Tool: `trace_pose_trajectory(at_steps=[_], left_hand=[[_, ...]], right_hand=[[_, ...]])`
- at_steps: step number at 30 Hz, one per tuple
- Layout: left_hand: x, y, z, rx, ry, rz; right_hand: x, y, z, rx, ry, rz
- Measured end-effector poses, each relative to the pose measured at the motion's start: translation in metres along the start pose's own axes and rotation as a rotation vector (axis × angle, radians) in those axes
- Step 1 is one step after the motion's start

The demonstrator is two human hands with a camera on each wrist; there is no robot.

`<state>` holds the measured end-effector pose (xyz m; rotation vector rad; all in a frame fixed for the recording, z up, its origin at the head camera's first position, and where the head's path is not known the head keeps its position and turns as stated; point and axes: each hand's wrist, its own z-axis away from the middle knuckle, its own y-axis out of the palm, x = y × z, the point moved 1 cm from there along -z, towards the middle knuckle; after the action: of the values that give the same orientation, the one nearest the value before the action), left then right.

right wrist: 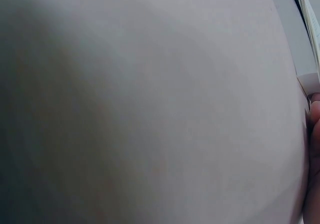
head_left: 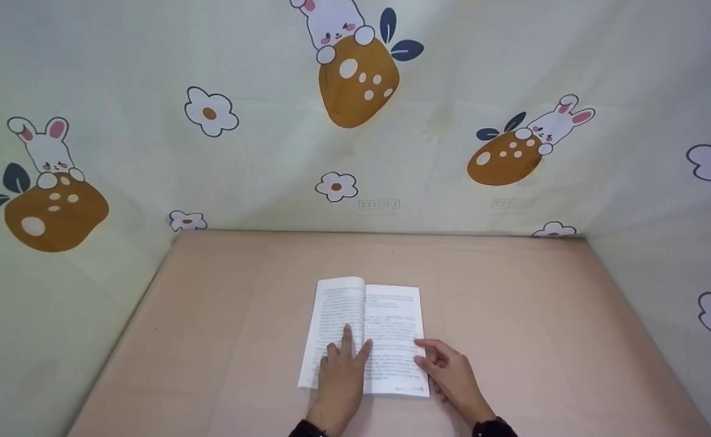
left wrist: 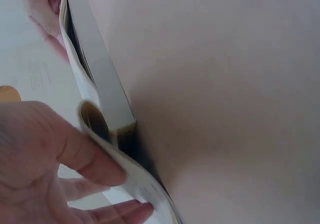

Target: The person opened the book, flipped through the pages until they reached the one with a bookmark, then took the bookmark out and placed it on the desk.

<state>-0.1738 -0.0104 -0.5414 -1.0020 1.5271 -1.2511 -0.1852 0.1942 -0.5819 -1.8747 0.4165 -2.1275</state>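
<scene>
An open book (head_left: 393, 331) with printed white pages lies on the table. My left hand (head_left: 341, 373) rests on its left page near the fold, the index finger extended and the thumb at the gutter. In the left wrist view, the left hand's fingers (left wrist: 95, 166) lie over the curved pages, above the book's lower edge (left wrist: 107, 84). My right hand (head_left: 452, 373) holds the right page's outer edge between thumb and index finger, the other fingers bent beneath. Only part of the right hand (right wrist: 314, 149) shows in the right wrist view, beside the book's corner (right wrist: 295, 34).
The table (head_left: 258, 315) has a plain tan covering. Behind it and along both sides hangs a pale cloth (head_left: 258, 164) printed with rabbits, brown fruit and flowers. Dark sleeve cuffs (head_left: 493, 426) show at both wrists.
</scene>
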Motion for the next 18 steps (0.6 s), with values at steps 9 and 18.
trace_pose_trajectory(at_steps=[9, 18], left_hand=[[-0.012, 0.001, -0.006, 0.039, -0.085, -0.043], [-0.018, 0.002, -0.005, 0.068, -0.080, -0.200]], right_hand=[[-0.002, 0.000, -0.001, 0.004, -0.027, 0.017], [-0.002, 0.000, 0.000, 0.014, -0.042, 0.001]])
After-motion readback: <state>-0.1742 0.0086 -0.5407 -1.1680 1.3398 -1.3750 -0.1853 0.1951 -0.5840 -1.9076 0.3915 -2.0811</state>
